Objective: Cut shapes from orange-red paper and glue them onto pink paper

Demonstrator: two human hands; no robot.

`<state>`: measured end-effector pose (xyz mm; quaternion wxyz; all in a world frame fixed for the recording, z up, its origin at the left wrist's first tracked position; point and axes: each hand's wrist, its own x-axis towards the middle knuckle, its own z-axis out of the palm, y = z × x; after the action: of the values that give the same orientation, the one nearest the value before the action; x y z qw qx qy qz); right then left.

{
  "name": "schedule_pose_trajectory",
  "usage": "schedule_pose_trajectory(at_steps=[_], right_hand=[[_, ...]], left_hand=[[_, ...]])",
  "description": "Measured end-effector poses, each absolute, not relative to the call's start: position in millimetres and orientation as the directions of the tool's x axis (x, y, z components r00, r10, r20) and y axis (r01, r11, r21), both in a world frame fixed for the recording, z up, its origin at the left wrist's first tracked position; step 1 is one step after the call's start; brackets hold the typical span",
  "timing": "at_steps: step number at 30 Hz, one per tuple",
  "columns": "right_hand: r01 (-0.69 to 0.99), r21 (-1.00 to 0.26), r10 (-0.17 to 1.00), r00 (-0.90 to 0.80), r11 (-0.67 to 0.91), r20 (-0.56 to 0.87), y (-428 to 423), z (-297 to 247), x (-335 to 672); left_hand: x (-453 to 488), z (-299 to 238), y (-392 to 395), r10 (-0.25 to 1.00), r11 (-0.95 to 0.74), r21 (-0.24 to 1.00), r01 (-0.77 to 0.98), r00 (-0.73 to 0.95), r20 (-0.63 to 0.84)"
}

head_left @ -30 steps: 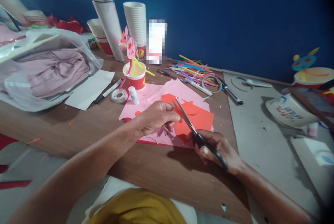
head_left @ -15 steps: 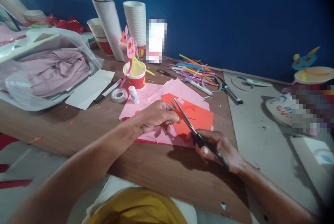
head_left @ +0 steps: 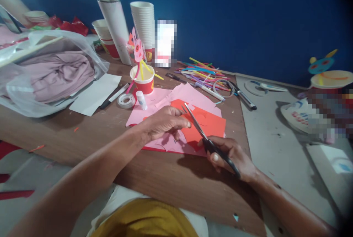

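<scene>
A: Your hands?
B: Right hand (head_left: 233, 156): gripping scissors (head_left: 205, 140), parted, above orange paper (head_left: 213, 126). Left hand (head_left: 168, 123): fingers curled, contents indeterminable.
A: Your risk?
B: Nicked left fingertip; cause, snipping too close.

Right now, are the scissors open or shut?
Slightly open: the scissors in the right hand show two blade tips standing apart near the left hand.

A deep blue wall (head_left: 234, 16) rises behind a brown wood-grain table (head_left: 171, 176)
</scene>
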<state>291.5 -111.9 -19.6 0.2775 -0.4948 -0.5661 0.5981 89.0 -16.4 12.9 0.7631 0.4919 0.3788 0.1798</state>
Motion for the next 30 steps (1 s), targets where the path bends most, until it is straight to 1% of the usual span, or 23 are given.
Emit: schedule_pose_trajectory(at_steps=[5, 12, 22, 30], right_hand=[[0.224, -0.957, 0.911, -0.326, -0.185, -0.252, -111.4, -21.1, 291.8], [0.230, -0.964, 0.912, -0.351, -0.135, -0.211, -110.6, -20.3, 291.4], [0.210, -0.968, 0.896, -0.389, -0.138, -0.212, -110.7, -19.9, 292.3], [0.192, -0.968, 0.882, -0.412, -0.162, -0.229, -111.1, -21.7, 294.0]], left_hand=[[91.4, 10.9, -18.5, 0.675, 0.462, 0.884, 0.073, 0.618, -0.403], [95.7, 10.9, -21.9, 0.734, 0.443, 0.895, 0.047, 0.555, -0.392], [93.7, 6.0, -19.9, 0.704, 0.408, 0.910, 0.067, 0.612, -0.361], [91.1, 9.9, -19.0, 0.666, 0.427, 0.898, 0.106, 0.635, -0.391]])
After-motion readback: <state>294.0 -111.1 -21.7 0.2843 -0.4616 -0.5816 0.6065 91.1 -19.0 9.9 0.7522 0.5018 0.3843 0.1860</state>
